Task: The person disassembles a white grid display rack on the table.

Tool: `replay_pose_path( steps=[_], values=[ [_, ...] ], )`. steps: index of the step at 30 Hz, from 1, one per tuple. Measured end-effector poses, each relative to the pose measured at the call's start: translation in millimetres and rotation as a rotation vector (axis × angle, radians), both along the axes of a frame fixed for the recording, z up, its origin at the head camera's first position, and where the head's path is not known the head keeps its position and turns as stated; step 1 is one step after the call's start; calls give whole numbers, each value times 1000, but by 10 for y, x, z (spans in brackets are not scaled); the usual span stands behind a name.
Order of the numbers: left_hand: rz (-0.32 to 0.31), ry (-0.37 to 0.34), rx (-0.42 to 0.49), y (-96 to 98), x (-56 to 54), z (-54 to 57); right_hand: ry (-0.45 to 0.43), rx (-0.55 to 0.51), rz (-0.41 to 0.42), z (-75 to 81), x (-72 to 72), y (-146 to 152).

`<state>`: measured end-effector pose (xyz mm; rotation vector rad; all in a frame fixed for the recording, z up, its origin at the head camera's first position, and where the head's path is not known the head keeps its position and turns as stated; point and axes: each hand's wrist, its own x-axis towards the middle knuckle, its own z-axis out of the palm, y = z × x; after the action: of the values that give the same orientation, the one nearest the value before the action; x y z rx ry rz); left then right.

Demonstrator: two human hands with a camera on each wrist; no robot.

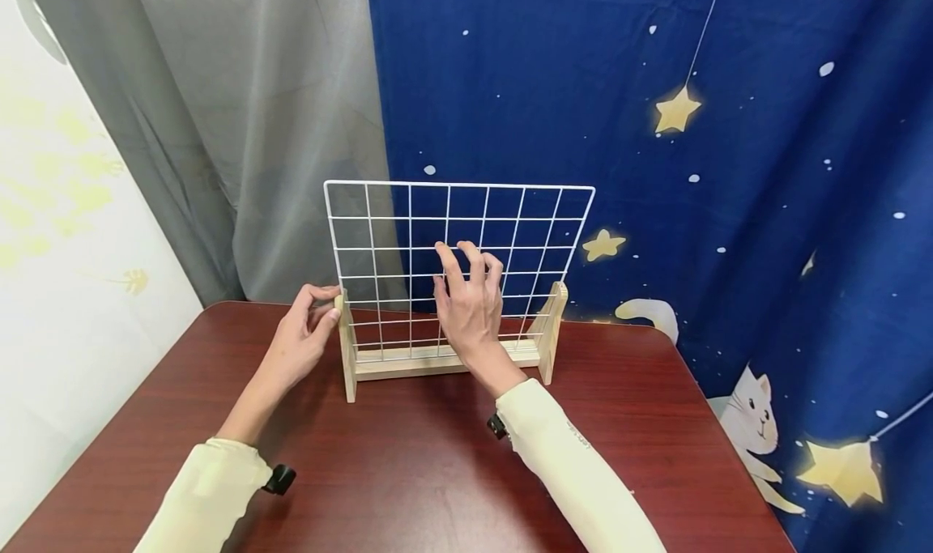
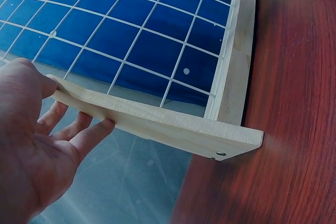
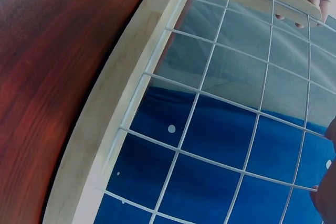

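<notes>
Two bare hands at white wire grid (image 1: 411, 248), upright in wooden stand (image 1: 408, 368). Left hand (image 1: 299, 334) pinches top of left side post (image 1: 347, 350). Right hand (image 1: 470, 306), right of that grip, loose fingers spread before wires; can't tell if they touch. Grid starts just right of left grip, long way running sideways to right side post (image 1: 555, 334), flat face toward right palm. Looks like steadying step; next move seems to need firm left pinch, gentle right touch.

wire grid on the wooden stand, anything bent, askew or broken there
Nothing stands out: the white wire grid stands upright in the wooden stand, with no clear break, bend or tilt visible.
</notes>
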<state>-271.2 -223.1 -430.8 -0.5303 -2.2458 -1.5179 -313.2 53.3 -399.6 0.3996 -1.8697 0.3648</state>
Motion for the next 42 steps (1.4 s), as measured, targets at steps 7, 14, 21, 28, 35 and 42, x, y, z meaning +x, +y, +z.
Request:
replay_pose_path(
  steps=[7, 14, 21, 28, 35, 42],
  values=[
    [6, -9, -13, 6, 2, 9, -2, -8, 5, 15, -22, 18],
    [9, -8, -5, 25, 23, 20, -1, -8, 34, 37, -19, 46],
    [11, 12, 0, 12, 108, -13, 1, 3, 48, 36, 19, 57],
    [22, 22, -5, 33, 150, -2, 2, 5, 63, 72, 39, 82],
    [61, 33, -39, 38, 153, -2, 21, -2, 88, 85, 38, 94],
    [83, 41, -61, 38, 158, -2, 60, -9, 98, 129, 22, 108]
  ],
)
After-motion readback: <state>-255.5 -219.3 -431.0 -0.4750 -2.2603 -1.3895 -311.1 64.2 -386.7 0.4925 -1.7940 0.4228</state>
